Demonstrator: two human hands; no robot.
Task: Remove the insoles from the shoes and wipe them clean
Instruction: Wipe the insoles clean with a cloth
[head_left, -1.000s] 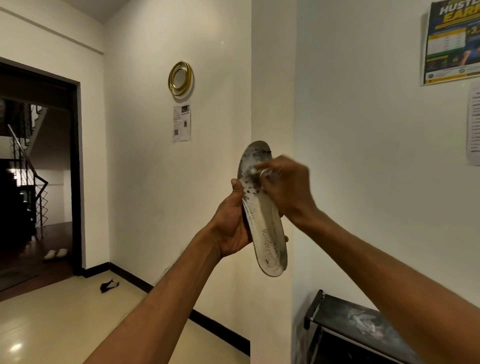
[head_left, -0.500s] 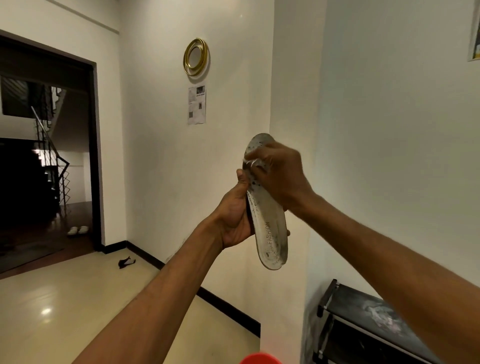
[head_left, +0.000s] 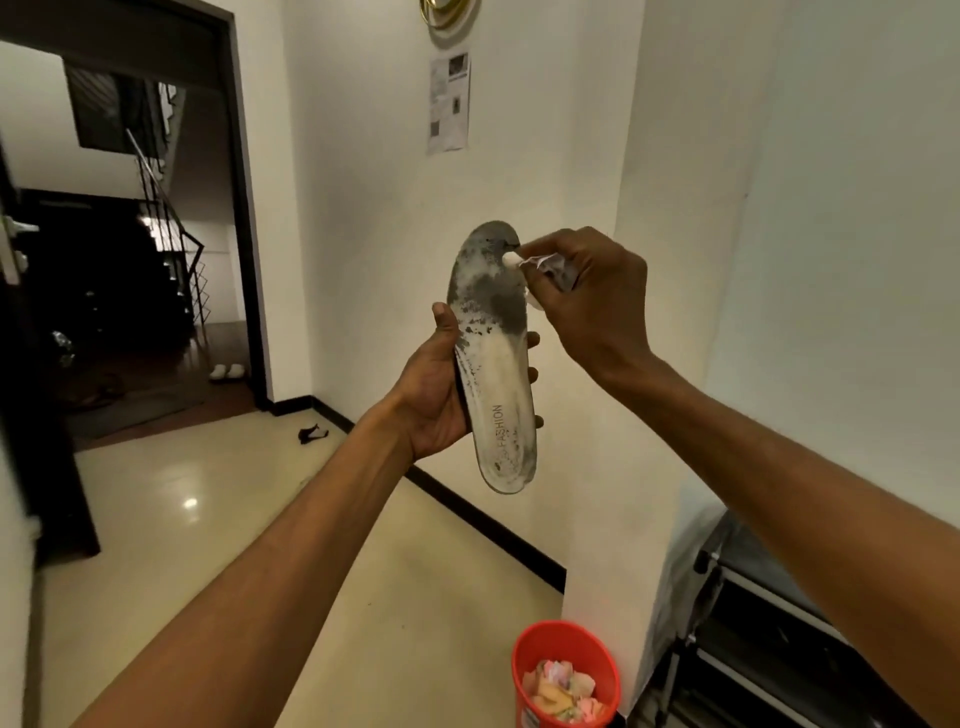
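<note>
Insole (head_left: 493, 364): one, held upright in front of the wall corner, toe end up, its printed face toward the camera, grey and stained over the upper half, paler below with the word FASHION near the heel. Two hands are on it. The left hand (head_left: 436, 395) wraps the middle from behind, thumb along the left edge and fingertips (head_left: 532, 340) showing past the right edge, clamped on the insole. The right hand (head_left: 587, 296) has its fingers pinched together on one small white wipe (head_left: 511, 258), whose tip touches the insole's upper right edge near the toe.

Half a second ago the right hand covered the insole's upper part; now it sits off to the right, and the whole toe area is exposed. The view has tilted down: the gold ring (head_left: 449, 13) on the wall is cut by the top edge, and one red bin (head_left: 566, 670), holding crumpled scraps, now shows in full on the floor below the hands. The poster at far right is gone from view.

One paper notice (head_left: 449, 101) hangs under the ring. One dark rack (head_left: 769, 623) stands at lower right beside the bin. The tiled floor (head_left: 234, 519) to the left lies open up to the doorway (head_left: 156, 234), with one small dark object (head_left: 311, 433) by the skirting.
</note>
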